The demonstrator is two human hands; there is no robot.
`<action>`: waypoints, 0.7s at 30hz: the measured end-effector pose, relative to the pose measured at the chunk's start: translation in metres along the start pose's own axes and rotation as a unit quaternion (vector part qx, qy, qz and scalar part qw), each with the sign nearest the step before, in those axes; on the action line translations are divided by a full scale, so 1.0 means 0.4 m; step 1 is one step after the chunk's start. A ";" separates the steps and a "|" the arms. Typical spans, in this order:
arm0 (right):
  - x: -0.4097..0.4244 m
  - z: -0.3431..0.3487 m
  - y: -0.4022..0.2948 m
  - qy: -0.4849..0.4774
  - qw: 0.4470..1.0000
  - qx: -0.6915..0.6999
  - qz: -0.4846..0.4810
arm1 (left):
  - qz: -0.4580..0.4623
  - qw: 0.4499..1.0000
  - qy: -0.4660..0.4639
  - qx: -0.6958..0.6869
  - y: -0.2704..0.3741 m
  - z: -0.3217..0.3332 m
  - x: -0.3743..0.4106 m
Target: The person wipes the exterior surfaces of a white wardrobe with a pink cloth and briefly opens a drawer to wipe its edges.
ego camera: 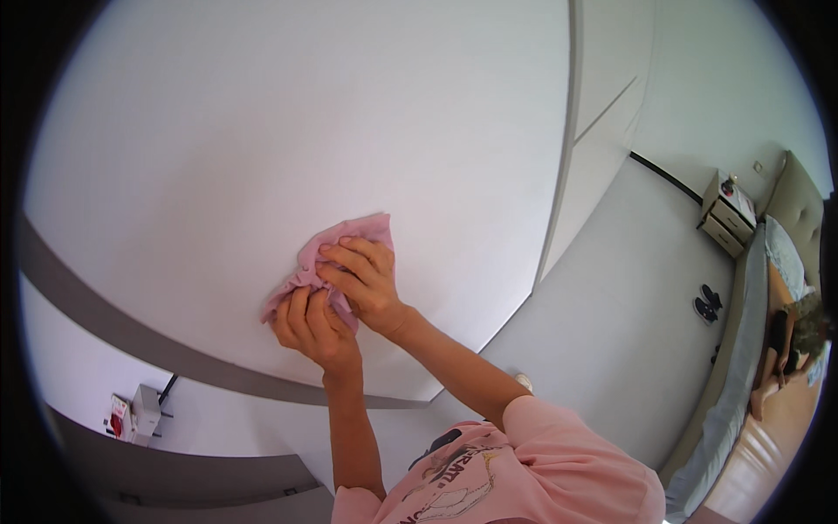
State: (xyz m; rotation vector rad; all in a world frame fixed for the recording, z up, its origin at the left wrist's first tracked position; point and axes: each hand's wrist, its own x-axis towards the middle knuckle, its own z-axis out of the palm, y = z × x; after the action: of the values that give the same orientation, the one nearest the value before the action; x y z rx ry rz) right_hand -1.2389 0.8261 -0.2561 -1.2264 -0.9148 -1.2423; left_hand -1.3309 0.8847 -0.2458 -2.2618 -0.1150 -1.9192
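A pink cloth [347,230] lies bunched against a large white panel [393,118], which looks like a wardrobe door. My left hand [317,331] grips the cloth's lower left part with bent fingers. Just above and to the right, my right hand [363,281] presses on the same cloth, its fingers curled into the folds. The two hands almost touch each other. A pointed corner of the cloth sticks out above my right hand. Part of the fabric is hidden under both palms.
A grey edge strip [131,327] borders the panel at left. To the right are more white panels [602,131], a grey floor [609,262], dark shoes [706,306], a nightstand [727,219] and a bed [713,419] with a person [779,354] on it. A small cabinet [145,414] stands at lower left.
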 end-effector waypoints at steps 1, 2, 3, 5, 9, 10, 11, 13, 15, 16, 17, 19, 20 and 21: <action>-0.001 -0.007 0.019 0.005 1.000 0.000 0.012 | 0.005 1.000 -0.008 0.012 0.016 0.015 0.002; -0.001 -0.019 0.041 0.005 1.000 -0.004 0.020 | 0.004 1.000 -0.011 0.022 0.033 0.039 0.002; 0.003 -0.023 0.060 0.012 0.999 0.005 0.029 | 0.008 1.000 -0.016 0.023 0.047 0.059 0.008; 0.015 -0.040 0.104 0.027 0.998 0.022 0.046 | 0.015 0.999 -0.025 0.022 0.085 0.105 0.022; 0.044 -0.125 0.215 0.062 0.992 0.021 0.106 | 0.021 0.999 -0.035 -0.031 0.186 0.230 0.026; 0.046 -0.152 0.257 0.074 0.988 0.034 0.131 | 0.023 0.998 -0.043 -0.047 0.232 0.265 0.035; 0.049 -0.180 0.300 0.087 0.983 0.047 0.155 | 0.025 0.996 -0.051 -0.064 0.278 0.301 0.044; 0.040 -0.243 0.360 0.088 0.974 0.018 0.209 | 0.036 0.990 -0.072 -0.116 0.348 0.356 0.049; 0.044 -0.313 0.423 0.103 0.965 0.005 0.241 | 0.050 0.983 -0.081 -0.157 0.428 0.412 0.058; 0.051 -0.350 0.454 0.117 0.962 0.006 0.246 | 0.057 0.980 -0.081 -0.172 0.474 0.440 0.064; 0.059 -0.388 0.484 0.131 0.959 0.008 0.250 | 0.065 0.977 -0.080 -0.186 0.519 0.468 0.070; 0.072 -0.460 0.534 0.142 0.958 -0.015 0.247 | 0.077 0.972 -0.064 -0.213 0.598 0.515 0.077; 0.077 -0.493 0.555 0.149 0.957 -0.028 0.247 | 0.082 0.968 -0.058 -0.231 0.636 0.534 0.082; 0.088 -0.521 0.575 0.157 0.956 -0.037 0.247 | 0.088 0.964 -0.051 -0.246 0.672 0.552 0.092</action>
State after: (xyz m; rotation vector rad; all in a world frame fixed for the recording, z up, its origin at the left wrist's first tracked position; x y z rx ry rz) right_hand -1.0323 0.5951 -0.2942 -1.1790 -0.3023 -1.0279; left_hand -1.0646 0.6587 -0.2659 -2.5593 0.5974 -1.8931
